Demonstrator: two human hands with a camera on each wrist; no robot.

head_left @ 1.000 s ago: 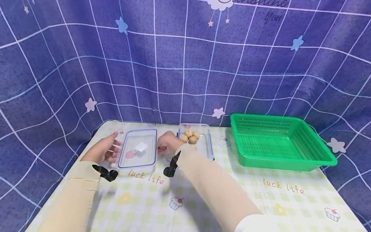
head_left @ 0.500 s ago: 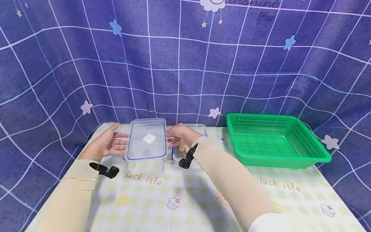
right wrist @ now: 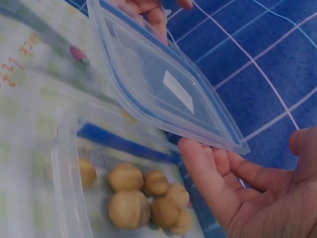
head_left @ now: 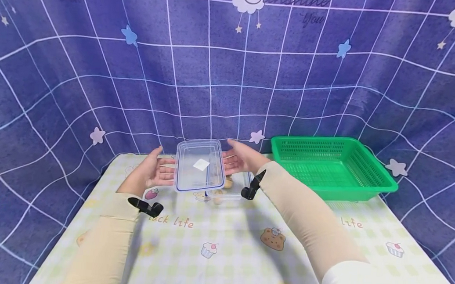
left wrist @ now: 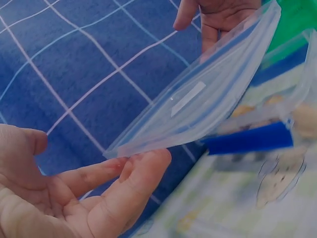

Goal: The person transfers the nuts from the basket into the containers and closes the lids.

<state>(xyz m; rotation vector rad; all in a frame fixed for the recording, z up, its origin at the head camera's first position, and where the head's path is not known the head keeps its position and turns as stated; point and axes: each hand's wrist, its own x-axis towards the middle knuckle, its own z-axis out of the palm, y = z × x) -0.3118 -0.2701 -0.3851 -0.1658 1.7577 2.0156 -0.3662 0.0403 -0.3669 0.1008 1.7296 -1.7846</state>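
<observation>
A clear plastic lid [head_left: 191,177] with a blue seal and a white sticker is held up between both hands. My left hand [head_left: 150,174] supports its left edge on outstretched fingertips, thumb apart. At the opposite edge, my right hand [head_left: 247,157] carries it the same way, fingers under the rim in the right wrist view. The lid is above a clear plastic container [right wrist: 69,181] with blue clips, overlapping much of it in the head view. Several walnuts [right wrist: 126,177] lie inside the container, grouped at one end.
A green perforated plastic basket [head_left: 333,191] stands on the right side of the table, beyond the right forearm. The checked tablecloth [head_left: 180,253] carries cupcake and bear prints. A blue gridded curtain [head_left: 230,98] hangs close behind the table.
Both hands have raised the lid off the table and carried it rightward over the walnut container. The right hand's fingers have straightened. The head view has shifted slightly right.
</observation>
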